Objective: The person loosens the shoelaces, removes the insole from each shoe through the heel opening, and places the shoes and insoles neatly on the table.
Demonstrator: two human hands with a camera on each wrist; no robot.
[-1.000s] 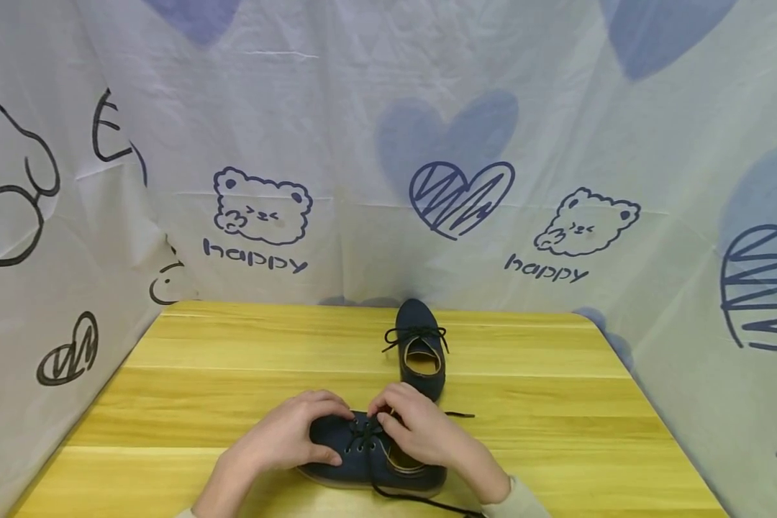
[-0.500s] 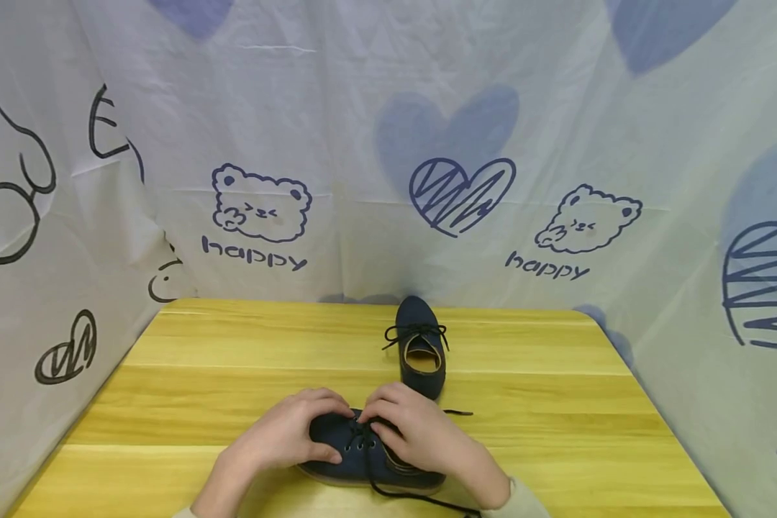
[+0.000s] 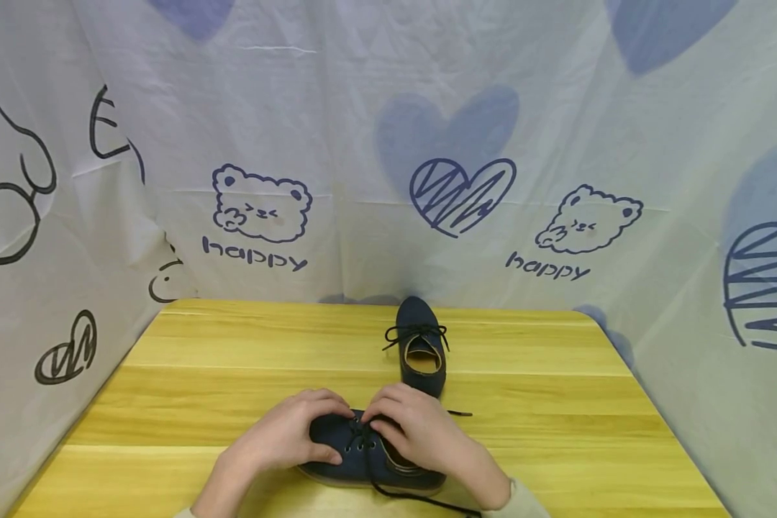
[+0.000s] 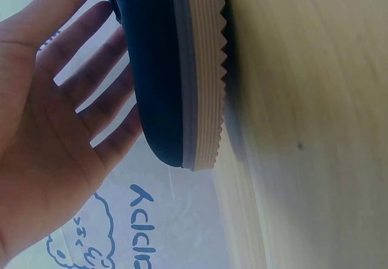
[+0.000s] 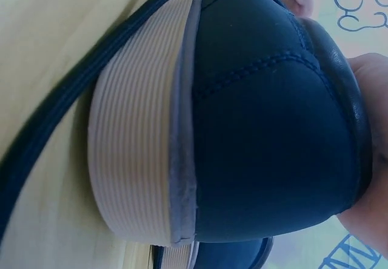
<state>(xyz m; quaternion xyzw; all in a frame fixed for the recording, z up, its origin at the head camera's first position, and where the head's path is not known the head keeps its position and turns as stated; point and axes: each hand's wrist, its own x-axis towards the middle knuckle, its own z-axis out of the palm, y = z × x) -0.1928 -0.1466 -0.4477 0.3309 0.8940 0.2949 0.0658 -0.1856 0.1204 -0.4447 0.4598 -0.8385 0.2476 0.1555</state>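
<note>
A dark blue lace-up shoe (image 3: 326,432) lies on the table, toe to the left. My left hand (image 3: 288,435) holds its front part, thumb on the near side and fingers on the far side. Over the tongue, my right hand (image 3: 421,432) pinches at the black shoelace (image 3: 398,495) by the eyelets; its fingertips partly hide the lace. One loose lace length runs over the near side toward the right sleeve. In the left wrist view the left hand (image 4: 54,117) lies along the shoe's toe. The right wrist view shows the heel (image 5: 273,148), with the lace passing in front.
A matching shoe (image 3: 416,316) with its lace tied in a bow stands farther back, toe toward the curtain. Another lace end (image 3: 461,414) lies right of the right hand. The wooden table (image 3: 233,345) is bordered by a printed cloth curtain (image 3: 362,252).
My right fingertips have shifted slightly left and nearer the eyelets since one second ago. The left hand and the shoe have stayed in place.
</note>
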